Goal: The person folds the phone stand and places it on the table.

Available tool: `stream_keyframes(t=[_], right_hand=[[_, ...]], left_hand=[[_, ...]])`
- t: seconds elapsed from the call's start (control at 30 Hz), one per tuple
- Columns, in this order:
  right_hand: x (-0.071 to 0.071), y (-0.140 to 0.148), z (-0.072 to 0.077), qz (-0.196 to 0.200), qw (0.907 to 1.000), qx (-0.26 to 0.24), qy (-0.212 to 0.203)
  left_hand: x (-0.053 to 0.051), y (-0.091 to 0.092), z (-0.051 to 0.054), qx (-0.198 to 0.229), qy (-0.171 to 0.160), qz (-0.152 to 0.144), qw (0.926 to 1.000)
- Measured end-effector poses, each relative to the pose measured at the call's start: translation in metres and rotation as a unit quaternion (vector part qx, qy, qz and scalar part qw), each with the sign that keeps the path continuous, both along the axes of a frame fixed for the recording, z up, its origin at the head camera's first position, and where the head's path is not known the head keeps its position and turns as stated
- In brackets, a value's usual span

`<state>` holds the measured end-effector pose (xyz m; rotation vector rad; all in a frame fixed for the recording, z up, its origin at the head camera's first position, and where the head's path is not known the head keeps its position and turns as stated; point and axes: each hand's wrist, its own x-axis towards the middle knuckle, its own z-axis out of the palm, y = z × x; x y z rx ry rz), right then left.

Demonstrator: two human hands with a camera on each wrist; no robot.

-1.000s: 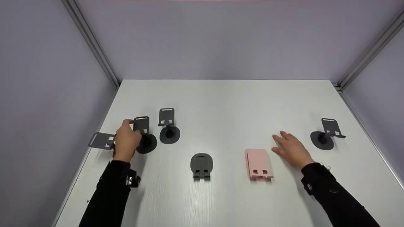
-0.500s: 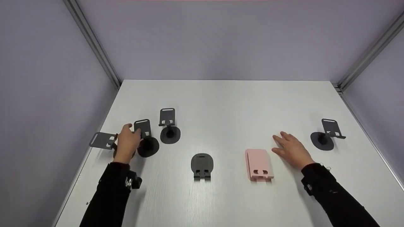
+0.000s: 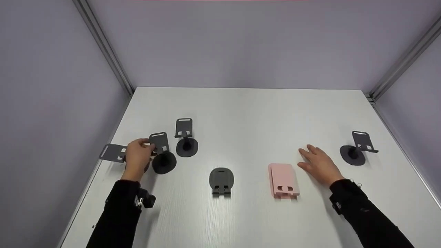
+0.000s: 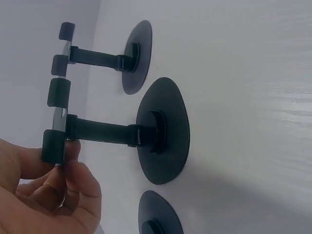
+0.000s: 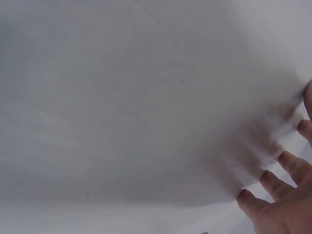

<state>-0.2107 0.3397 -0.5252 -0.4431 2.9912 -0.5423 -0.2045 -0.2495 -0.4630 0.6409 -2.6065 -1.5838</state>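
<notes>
My left hand (image 3: pixel 137 155) pinches the left edge of the upper plate of a dark grey phone stand (image 3: pixel 160 142). In the left wrist view, the thumb and fingers (image 4: pixel 80 178) grip a corner by the plate's lip, and the stand's round base (image 4: pixel 163 131) sits on the table. A second unfolded phone stand (image 3: pixel 187 147) is just right of the held one. Another stand (image 3: pixel 113 152) is at the left, its base mostly behind my left hand. My right hand (image 3: pixel 320 165) rests on the table with spread fingers, holding nothing, right of a folded pink phone stand (image 3: pixel 283 177).
A folded dark grey phone stand (image 3: pixel 221 179) lies at the front middle of the white table (image 3: pixel 248 131). Farther right, one more unfolded dark stand (image 3: pixel 352 155) stands near the table's right edge. Pale panels (image 3: pixel 227 44) enclose the back and sides.
The phone stand in my left hand has come nearer and slightly rightward, and its plate has turned a little. My right hand stays in place. The head view has shifted slightly.
</notes>
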Motion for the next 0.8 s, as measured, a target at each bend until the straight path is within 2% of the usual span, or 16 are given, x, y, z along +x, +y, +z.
stream_keyframes(t=[0.13, 0.33, 0.47, 0.63, 0.8], right_hand=[[0.000, 0.000, 0.000, 0.002, 1.0000, 0.002, 0.005], [-0.001, 0.000, -0.001, 0.004, 0.9998, 0.010, 0.016], [-0.002, -0.001, -0.001, 0.002, 0.9998, 0.009, 0.015], [-0.002, -0.001, 0.000, -0.004, 1.0000, 0.001, -0.005], [-0.002, -0.002, -0.002, -0.006, 1.0000, 0.000, -0.005]], left_hand=[[0.003, 0.002, 0.003, 0.054, -0.009, -0.004, 0.9985], [0.008, 0.008, 0.012, 0.136, -0.004, -0.033, 0.9902], [0.009, 0.014, 0.018, 0.163, -0.005, -0.062, 0.9847], [0.010, 0.027, 0.025, 0.185, -0.009, -0.094, 0.9781], [0.012, 0.043, 0.030, 0.203, 0.005, -0.135, 0.9699]])
